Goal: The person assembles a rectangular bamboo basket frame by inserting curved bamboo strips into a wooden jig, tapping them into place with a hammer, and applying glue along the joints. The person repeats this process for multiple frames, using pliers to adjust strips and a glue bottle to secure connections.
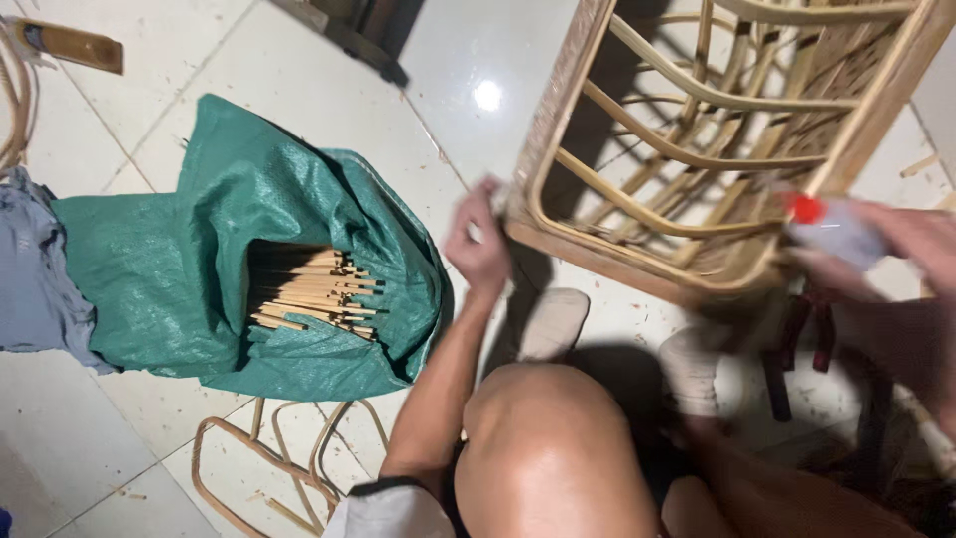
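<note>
While the person sits low on the glossy white tiled floor [129, 120], a rattan frame [697, 149] stands tipped in front of the knees: pale wooden rails on the outside, smooth bent cane loops curving across the inside. The left hand [478, 244] rests at the frame's near lower corner, its fingers [485, 199] curled and drawn together against the wooden edge; motion blur keeps me from telling whether they pinch anything small. The right hand [901, 249] is blurred too, its fingers wrapped around a small pale plastic bottle [832, 231] with a red cap [805, 209]. That bottle lies sideways in the grip, cap pointing toward the frame's lower right rail, just beside the cane, with the fingers closed over its body behind the cap.

Off to the left a crinkled green woven sack [219, 249] lies open on its side, and a tight bundle of thin straight sticks [314, 291] shows its cut ends at the mouth. Just below the sack, looped cane pieces [269, 458] lie flat on the tiles. A grey cloth [35, 269] is heaped at the left edge, touching the sack.
</note>
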